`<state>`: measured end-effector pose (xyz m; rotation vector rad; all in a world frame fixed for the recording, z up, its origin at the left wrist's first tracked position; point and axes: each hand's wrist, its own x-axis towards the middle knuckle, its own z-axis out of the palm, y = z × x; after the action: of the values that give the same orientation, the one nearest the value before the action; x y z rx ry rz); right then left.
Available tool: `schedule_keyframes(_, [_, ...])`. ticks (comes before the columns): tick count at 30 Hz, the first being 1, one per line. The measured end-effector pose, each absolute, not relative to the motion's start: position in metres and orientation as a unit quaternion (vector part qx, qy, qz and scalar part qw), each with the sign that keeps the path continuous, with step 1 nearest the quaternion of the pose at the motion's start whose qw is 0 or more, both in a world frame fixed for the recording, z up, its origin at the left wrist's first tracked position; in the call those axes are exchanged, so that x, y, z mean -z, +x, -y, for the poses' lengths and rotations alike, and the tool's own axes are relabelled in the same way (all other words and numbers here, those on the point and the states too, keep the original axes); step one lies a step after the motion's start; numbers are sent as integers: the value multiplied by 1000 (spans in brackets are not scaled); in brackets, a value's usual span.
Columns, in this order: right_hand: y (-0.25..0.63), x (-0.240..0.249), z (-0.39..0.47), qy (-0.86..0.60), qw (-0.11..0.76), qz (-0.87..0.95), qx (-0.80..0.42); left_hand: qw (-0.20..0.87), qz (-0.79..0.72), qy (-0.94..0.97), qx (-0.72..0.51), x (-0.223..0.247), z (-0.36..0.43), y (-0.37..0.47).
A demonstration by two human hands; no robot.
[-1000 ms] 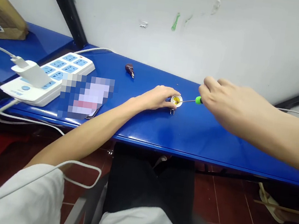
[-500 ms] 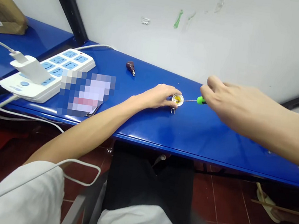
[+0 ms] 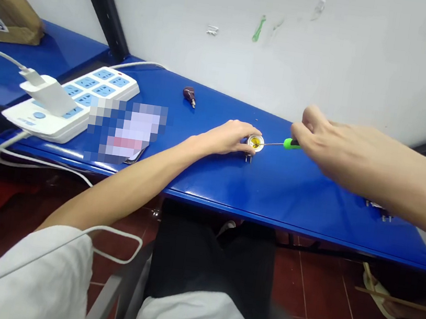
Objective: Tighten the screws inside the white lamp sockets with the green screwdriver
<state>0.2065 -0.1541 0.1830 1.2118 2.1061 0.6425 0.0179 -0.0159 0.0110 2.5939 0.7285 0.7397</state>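
Near the middle of the blue table, my left hand (image 3: 232,138) holds a small round white part (image 3: 255,143) between thumb and fingers. Its inside is yellow, and two metal prongs (image 3: 248,159) stick out below it. My right hand (image 3: 315,134) grips a screwdriver (image 3: 290,143) with a green and black handle, held nearly level. The thin shaft points left and its tip reaches into the yellow middle of the round part. My right fingers are closed round the handle, which they partly hide.
A white power strip (image 3: 48,128) with a plugged-in charger (image 3: 49,96) lies left, beside a blurred phone (image 3: 131,132). Behind is a dark red-brown tool (image 3: 189,95). Small metal parts (image 3: 383,212) lie under my right forearm. A wrapped box (image 3: 12,10) stands far left.
The view has shifted slightly. Small metal parts under my right forearm now show more. My hands keep their holds, with the screwdriver tip still in the round part.
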Motion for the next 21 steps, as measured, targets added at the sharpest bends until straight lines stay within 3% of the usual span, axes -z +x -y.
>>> schedule_keyframes(8, [213,-178,144,514,264,-773,-261,164,-257,918,-252,-8,13,18])
schedule_keyframes(17, [228,-175,145,462,209,-823,-256,157,-257,919,-254,-9,13,17])
schedule_keyframes(21, [226,-179,142,458,239,-818,-254,156,-259,920,-249,-9,13,18])
